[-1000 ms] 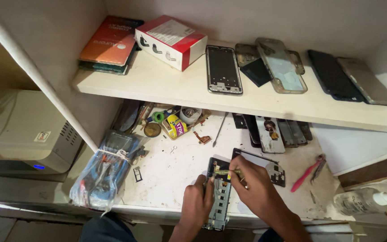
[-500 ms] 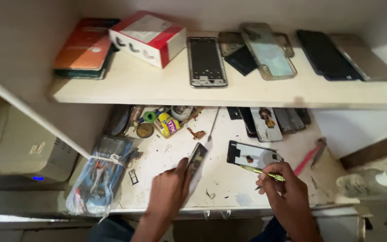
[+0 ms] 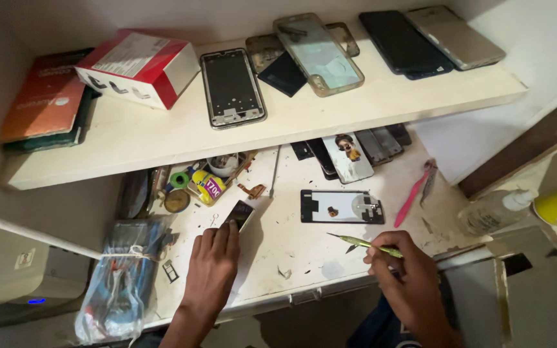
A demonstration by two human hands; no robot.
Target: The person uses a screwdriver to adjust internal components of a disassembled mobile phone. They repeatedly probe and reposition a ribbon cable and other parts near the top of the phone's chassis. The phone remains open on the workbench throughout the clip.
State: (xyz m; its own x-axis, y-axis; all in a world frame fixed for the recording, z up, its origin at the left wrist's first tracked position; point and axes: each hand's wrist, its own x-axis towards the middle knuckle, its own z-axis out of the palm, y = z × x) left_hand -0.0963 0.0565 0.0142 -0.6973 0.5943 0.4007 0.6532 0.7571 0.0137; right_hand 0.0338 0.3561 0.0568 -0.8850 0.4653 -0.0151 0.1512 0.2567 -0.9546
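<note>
My left hand [image 3: 211, 261] pinches a phone frame [image 3: 240, 216] on edge at the bench [image 3: 291, 248] centre; at three o'clock, my right hand [image 3: 404, 270] fingers grip green tweezers [image 3: 365, 243]. The opened phone [image 3: 342, 207] lies at one o'clock. Tilted so, the frame could slip and knock loose parts off.

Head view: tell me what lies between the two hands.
Head view: only bare, stained worktop lies between the left hand and the right hand.

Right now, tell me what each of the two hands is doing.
Left hand: closed on a phone part, held tilted over the worktop.
Right hand: closed on a thin green tool, tip pointing left.
</note>
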